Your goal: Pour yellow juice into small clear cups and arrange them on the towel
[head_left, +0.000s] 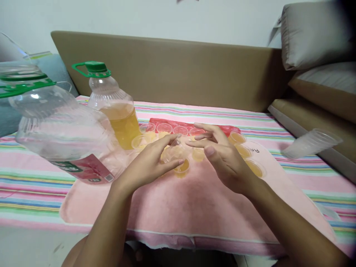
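Note:
My left hand [151, 159] has its thumb and index finger around a clear plastic cup [175, 152], held above the other cups. Beside it, my right hand [225, 159] is open, fingers stretched toward that cup with nothing in them. Below the hands, a cup of yellow liquid [182, 168] stands on the pink mat [178, 207]. Several more such cups [240, 151] form a curved arrangement, partly hidden by my hands. Clear cups [180, 130] line the back, in front of a red plastic wrapper [222, 129].
On the left stand a large, seemingly empty bottle [63, 126] and a green-capped bottle of yellow liquid [116, 115]. A stack of clear cups [313, 144] lies at the right on the striped cloth [25, 189]. Cushions [317, 37] are piled beside the brown headboard [172, 70].

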Demonstrator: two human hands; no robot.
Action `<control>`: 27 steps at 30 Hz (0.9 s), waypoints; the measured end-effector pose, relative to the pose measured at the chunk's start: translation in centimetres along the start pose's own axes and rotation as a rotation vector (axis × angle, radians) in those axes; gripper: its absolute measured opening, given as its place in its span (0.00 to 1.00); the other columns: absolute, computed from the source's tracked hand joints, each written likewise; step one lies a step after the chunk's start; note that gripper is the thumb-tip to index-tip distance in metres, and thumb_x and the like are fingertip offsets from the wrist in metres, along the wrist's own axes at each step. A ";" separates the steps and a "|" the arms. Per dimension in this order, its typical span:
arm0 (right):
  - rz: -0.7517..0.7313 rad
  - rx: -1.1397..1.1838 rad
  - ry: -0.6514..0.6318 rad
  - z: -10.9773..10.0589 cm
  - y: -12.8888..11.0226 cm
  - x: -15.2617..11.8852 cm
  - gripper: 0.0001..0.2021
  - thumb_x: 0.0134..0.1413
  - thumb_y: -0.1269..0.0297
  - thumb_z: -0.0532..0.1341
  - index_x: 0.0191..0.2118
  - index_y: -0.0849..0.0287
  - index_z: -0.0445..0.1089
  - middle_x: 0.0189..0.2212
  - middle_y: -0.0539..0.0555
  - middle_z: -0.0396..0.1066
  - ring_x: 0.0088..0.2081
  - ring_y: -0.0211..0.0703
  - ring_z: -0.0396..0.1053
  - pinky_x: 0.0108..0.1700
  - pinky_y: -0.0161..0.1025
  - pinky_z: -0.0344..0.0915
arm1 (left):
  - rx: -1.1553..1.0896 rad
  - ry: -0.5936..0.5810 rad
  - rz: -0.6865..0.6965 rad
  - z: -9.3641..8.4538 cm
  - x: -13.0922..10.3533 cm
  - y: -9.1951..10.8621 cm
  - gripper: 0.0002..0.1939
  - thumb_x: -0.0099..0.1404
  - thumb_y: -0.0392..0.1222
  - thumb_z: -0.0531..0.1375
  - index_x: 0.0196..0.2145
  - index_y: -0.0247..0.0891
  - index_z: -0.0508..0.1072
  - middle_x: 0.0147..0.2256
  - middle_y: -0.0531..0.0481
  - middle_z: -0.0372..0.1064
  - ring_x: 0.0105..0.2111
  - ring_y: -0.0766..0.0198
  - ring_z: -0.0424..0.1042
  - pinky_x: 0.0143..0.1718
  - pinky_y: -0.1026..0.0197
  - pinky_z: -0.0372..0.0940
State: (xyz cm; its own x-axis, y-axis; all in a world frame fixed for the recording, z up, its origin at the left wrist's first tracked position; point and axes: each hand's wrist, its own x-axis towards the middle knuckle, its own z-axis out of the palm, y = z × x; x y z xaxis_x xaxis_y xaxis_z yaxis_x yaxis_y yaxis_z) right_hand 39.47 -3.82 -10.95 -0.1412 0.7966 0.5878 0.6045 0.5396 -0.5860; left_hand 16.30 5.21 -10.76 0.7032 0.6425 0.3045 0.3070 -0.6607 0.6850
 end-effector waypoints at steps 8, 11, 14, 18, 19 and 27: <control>-0.012 0.025 0.041 -0.1 -0.2 0.1 0.21 0.80 0.44 0.50 0.67 0.40 0.70 0.70 0.53 0.60 0.65 0.54 0.66 0.66 0.59 0.67 | 0.014 -0.013 -0.012 -0.1 0.0 0.3 0.31 0.70 0.55 0.69 0.65 0.46 0.67 0.64 0.49 0.71 0.63 0.50 0.71 0.64 0.46 0.64; 0.009 0.070 0.112 0.1 -0.2 0.0 0.24 0.79 0.41 0.49 0.72 0.38 0.62 0.68 0.54 0.62 0.60 0.53 0.70 0.63 0.60 0.69 | 0.020 -0.017 -0.019 -0.1 0.0 0.3 0.30 0.70 0.57 0.68 0.65 0.47 0.68 0.64 0.49 0.71 0.63 0.50 0.71 0.64 0.46 0.64; 0.026 0.028 0.058 0.0 -0.2 -0.1 0.24 0.79 0.41 0.47 0.65 0.41 0.71 0.68 0.54 0.62 0.63 0.55 0.68 0.65 0.59 0.67 | 0.023 -0.021 -0.022 -0.1 0.0 0.4 0.31 0.70 0.58 0.67 0.64 0.46 0.68 0.64 0.48 0.72 0.63 0.49 0.71 0.64 0.45 0.65; 0.021 0.027 0.104 -0.2 -0.2 0.0 0.25 0.80 0.42 0.46 0.68 0.43 0.68 0.67 0.55 0.64 0.61 0.55 0.69 0.64 0.61 0.67 | 0.028 -0.010 -0.023 -0.1 -0.1 0.5 0.32 0.70 0.59 0.67 0.65 0.46 0.67 0.64 0.48 0.71 0.63 0.49 0.71 0.63 0.46 0.66; 0.012 0.014 0.093 -0.2 -0.2 0.0 0.24 0.80 0.44 0.46 0.66 0.43 0.70 0.67 0.55 0.64 0.63 0.55 0.68 0.65 0.61 0.66 | 0.034 -0.008 -0.025 -0.1 0.0 0.5 0.32 0.70 0.60 0.67 0.65 0.45 0.67 0.65 0.47 0.71 0.63 0.49 0.71 0.63 0.46 0.67; -0.048 -0.115 0.066 -0.2 -0.6 0.6 0.22 0.66 0.58 0.70 0.62 0.49 0.69 0.58 0.56 0.72 0.55 0.53 0.73 0.56 0.54 0.73 | 0.110 0.006 0.061 0.2 -0.1 0.3 0.28 0.73 0.51 0.66 0.67 0.47 0.67 0.68 0.50 0.67 0.68 0.52 0.65 0.71 0.46 0.60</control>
State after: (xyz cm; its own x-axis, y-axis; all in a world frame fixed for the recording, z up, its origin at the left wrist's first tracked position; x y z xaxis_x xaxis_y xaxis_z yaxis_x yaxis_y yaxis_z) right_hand 39.20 -3.74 -10.17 -0.1227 0.7490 0.6511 0.6844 0.5389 -0.4911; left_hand 16.48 4.87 -10.69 0.7191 0.6017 0.3477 0.3320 -0.7370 0.5887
